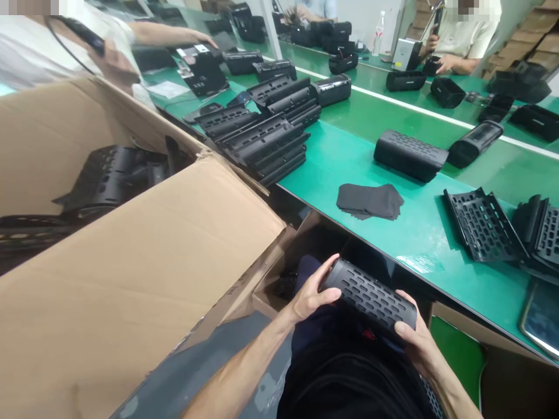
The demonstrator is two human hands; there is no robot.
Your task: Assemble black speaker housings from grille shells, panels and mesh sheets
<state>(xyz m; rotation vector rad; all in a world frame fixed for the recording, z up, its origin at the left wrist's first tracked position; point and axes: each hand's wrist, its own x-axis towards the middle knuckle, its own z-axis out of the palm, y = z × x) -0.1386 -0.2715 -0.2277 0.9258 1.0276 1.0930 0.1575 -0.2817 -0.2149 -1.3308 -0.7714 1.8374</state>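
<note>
A black perforated speaker shell (369, 298) sits low over the person's lap, just below the near edge of the green counter (419, 233), lying slantwise with its left end higher than its right. The left hand (311, 294) cups the upper left end, its grip clamped on the shell with the thumb along the near side and the fingers reaching up over the rounded end. The right hand (416, 339) closes its grip on the lower right end, thumb on top of the slotted surface. The shell is held between the two hands and touches nothing else that I can see.

On the counter just beyond, a small stack of dark fabric pieces (370, 201) lies flat. Behind it rests a finished-looking black speaker body (409, 155), with a second rounded one (474, 143) just beside it to the right. At the right edge, open grille panels (483, 226) lean against one another. To the left, a tall pile of black grille halves (262, 139) stands near the counter's edge.

A large open cardboard box (131, 256) fills the left side, with more black parts (109, 177) inside it. Across the counter, another person's hands (437, 58) work on a dark part, and a second co-worker's arm (174, 35) reaches over the far left end.
</note>
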